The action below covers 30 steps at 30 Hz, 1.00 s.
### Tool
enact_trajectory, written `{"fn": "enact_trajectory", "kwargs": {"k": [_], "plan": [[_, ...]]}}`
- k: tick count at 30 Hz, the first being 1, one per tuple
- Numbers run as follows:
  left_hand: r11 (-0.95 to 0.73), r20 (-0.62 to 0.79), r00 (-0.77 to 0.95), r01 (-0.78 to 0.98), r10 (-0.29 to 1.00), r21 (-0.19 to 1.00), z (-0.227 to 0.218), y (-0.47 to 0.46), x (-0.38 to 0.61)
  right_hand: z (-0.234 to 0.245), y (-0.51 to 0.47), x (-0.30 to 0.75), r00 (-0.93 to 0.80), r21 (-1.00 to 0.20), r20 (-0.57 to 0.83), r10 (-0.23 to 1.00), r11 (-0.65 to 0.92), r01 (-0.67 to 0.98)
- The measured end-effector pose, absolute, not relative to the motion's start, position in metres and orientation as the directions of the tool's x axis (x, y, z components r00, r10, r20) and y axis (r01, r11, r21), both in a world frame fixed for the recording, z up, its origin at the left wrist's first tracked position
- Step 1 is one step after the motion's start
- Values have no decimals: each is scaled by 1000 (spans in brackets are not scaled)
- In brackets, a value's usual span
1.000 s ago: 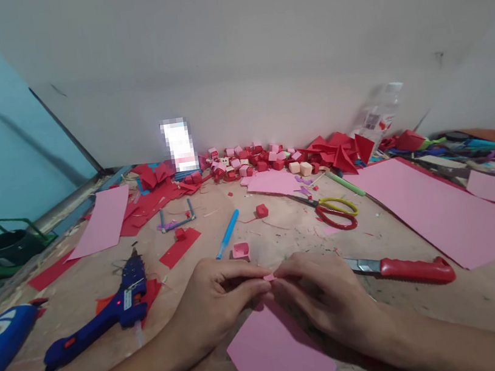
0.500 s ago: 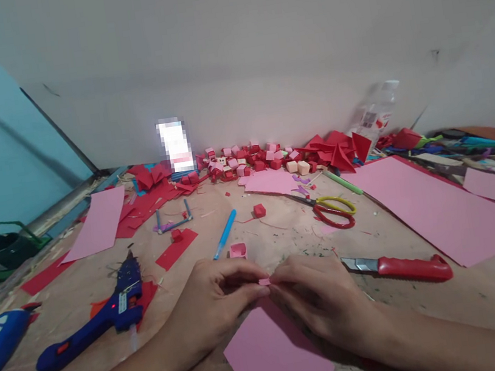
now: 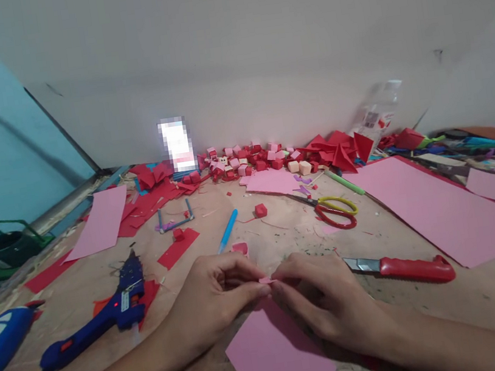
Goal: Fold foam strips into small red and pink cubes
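Note:
My left hand (image 3: 225,290) and my right hand (image 3: 317,289) meet at the centre, both closed in a pinch. Between their fingertips is a small piece of pink paper (image 3: 266,280), mostly covered by the fingers. Under the hands lies a larger pink sheet (image 3: 278,353), partly in shadow. Just beyond my left hand sits a small open pink paper box (image 3: 240,248), its near side hidden by the fingers. A small red paper cube (image 3: 261,210) rests a little farther off. Right of my right hand lies a red-handled knife (image 3: 416,268), its blade pointing toward the hand.
At left lies a blue glue gun (image 3: 125,301) with a lit red light. Scissors (image 3: 334,210) and a blue pen-like tool (image 3: 228,230) lie ahead. Several pink and red cubes (image 3: 260,160) are heaped by the wall, near a bright phone (image 3: 178,145) and a tilted plastic bottle (image 3: 378,115).
The view has shifted slightly. Both hands stay together at nearly the same spot, and the pink piece between the fingertips looks slightly turned. My left hand now covers more of the open box.

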<state>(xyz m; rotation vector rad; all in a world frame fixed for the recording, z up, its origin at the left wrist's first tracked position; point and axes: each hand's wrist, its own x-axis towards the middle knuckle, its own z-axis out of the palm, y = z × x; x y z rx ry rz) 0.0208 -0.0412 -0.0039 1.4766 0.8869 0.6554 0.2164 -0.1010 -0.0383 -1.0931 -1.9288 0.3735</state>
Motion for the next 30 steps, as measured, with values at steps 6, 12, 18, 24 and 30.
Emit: {"fn": "enact_trajectory", "kwargs": {"k": [6,12,18,24,30], "plan": [[30,-133,606,177,784,984,-5,-42,17,-42,-100,217,-264,-541,586,766,613,575],[-15,-88,615,160,783,987,-7,-43,16,-41,-101,216,-250,-553,592,766,612,566],[-184,111,622,55,775,981,-11,-42,17,-43,-101,217,-259,-556,613,747,640,531],[-457,362,594,10,718,890,-12,-43,16,-42,-102,217,-263,-591,591,762,632,502],[-607,489,580,11,651,795,-15,-45,15,-40,-104,212,-235,-657,555,798,593,465]]}}
